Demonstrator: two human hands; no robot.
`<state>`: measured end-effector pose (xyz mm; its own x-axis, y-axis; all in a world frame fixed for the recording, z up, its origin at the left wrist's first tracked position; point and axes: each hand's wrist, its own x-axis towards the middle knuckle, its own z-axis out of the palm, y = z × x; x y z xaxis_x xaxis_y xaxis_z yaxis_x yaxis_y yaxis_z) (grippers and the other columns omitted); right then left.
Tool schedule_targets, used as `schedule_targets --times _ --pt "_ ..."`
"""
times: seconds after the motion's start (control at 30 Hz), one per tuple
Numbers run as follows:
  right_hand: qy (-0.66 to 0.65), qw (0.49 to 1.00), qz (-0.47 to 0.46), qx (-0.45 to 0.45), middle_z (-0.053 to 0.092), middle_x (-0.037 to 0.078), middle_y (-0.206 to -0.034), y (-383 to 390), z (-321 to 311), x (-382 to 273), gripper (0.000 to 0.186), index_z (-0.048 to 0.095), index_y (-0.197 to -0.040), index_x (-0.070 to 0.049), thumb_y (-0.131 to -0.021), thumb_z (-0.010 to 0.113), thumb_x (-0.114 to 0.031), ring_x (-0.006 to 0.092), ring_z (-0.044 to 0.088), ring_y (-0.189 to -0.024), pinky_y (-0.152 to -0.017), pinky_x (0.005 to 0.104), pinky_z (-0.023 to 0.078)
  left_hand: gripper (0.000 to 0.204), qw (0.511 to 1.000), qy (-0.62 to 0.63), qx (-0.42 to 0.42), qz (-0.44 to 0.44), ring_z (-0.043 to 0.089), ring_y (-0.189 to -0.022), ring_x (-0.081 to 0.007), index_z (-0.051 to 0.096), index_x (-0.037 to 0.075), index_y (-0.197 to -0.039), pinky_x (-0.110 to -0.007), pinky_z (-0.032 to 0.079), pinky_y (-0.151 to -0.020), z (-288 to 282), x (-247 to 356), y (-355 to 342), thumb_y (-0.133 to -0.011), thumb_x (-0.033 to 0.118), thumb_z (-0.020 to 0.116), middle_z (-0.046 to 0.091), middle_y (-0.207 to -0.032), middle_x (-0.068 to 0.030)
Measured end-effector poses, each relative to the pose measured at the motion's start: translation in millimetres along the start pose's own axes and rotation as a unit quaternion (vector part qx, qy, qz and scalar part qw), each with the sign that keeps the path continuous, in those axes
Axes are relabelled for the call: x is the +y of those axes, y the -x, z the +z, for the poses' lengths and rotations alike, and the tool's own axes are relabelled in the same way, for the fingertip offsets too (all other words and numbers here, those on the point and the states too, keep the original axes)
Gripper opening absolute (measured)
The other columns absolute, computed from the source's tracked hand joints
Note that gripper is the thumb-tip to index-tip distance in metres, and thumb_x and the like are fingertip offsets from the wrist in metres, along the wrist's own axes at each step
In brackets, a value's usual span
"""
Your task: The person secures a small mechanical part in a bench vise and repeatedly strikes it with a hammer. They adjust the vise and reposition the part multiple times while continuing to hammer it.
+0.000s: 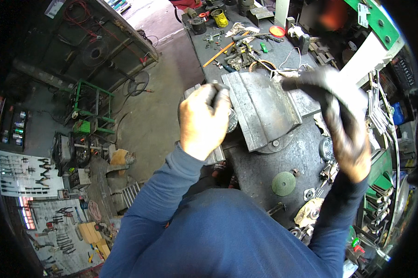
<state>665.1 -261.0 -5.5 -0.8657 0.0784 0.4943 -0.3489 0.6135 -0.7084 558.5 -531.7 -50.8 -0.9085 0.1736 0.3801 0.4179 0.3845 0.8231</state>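
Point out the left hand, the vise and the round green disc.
Left hand point(202, 116), head view: back of the hand.
Vise point(264, 103), head view: broad grey top.
Round green disc point(283, 189), head view: flat upper face.

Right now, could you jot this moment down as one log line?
left hand: curled over left side of vise, hold unclear | right hand: blurred, right of vise | workbench: round green disc

Muted greys, bright greens and reds

The vise point(264, 104) is worn grey, on a dark grey surface point(250, 173). A dull green disc point(283, 184) has a darker centre. Farther off: a yellow tub point(220, 18) with dark smudges, an orange stick point(218, 54), a red-and-yellow dish point(277, 31). The sleeves point(155, 185) are plain navy blue; the cloth point(305, 214), cream; the upper-right beam point(375, 22), vivid green.
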Motion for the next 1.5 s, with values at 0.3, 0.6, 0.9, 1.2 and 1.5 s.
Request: schedule_targets --times 0.3,0.6,0.9,1.2,1.5 --pt "0.338 0.885 0.318 0.017 0.066 0.029 -0.117 251.5 109.4 97.1 0.044 0.061 -0.124 0.002 -0.083 0.072 -0.01 0.0445 0.065 -0.108 -0.093 0.0474 0.053 0.025 0.968 0.128 0.151 -0.156 0.066 -0.076 -0.0141 0.066 0.002 -0.105 -0.03 0.053 -0.067 -126.3 -185.9 -4.8 -0.104 0.025 0.058 0.068 -0.086 -0.0044" --pt "0.348 0.903 0.195 0.159 0.066 0.02 -0.104 161.5 123.0 36.7 0.043 0.063 -0.119 -0.001 -0.082 0.077 -0.017 0.04 0.062 -0.102 -0.091 0.0473 0.049 0.031 0.925 0.16 -0.145 -0.312 0.059 -0.093 -0.0148 0.068 0.001 -0.119 -0.031 0.049 -0.087 -50.7 -377.6 104.4 -0.104 0.027 0.058 0.069 -0.106 -0.0036" --pt "0.229 0.964 0.109 0.085 0.065 0.019 -0.106 34.9 187.8 -29.5 0.078 0.062 -0.126 -0.003 -0.061 0.091 -0.035 0.0383 0.062 -0.102 -0.089 0.0466 0.05 0.036 0.92 -0.018 -0.381 -0.09 0.06 -0.119 -0.037 0.063 0.002 -0.12 -0.042 0.047 -0.1 -19.2 -434.9 72.4 -0.102 0.031 0.052 0.065 -0.126 -0.0206" --pt "0.039 0.976 0.204 0.064 0.062 0.016 -0.122 21.4 191.7 -41.9 0.072 0.064 -0.125 -0.001 -0.058 0.085 -0.018 0.0311 0.06 -0.112 -0.103 0.0417 0.046 0.05 0.836 -0.004 -0.549 -0.024 0.057 -0.126 -0.0376 0.058 0.002 -0.133 -0.043 0.045 -0.106 10.2 -462.9 45.5 -0.104 0.041 0.045 0.063 -0.131 -0.0224" --pt "0.037 0.969 0.232 0.075 0.064 0.013 -0.117 23.0 191.6 -47.4 0.067 0.065 -0.122 0.0 -0.061 0.085 -0.018 0.0269 0.064 -0.107 -0.098 0.0383 0.049 0.032 0.877 0.241 -0.283 -0.306 0.066 -0.09 -0.0269 0.068 0.002 -0.108 -0.04 0.051 -0.076 77.2 -470.1 186.1 -0.096 0.031 0.057 0.068 -0.105 -0.0176"
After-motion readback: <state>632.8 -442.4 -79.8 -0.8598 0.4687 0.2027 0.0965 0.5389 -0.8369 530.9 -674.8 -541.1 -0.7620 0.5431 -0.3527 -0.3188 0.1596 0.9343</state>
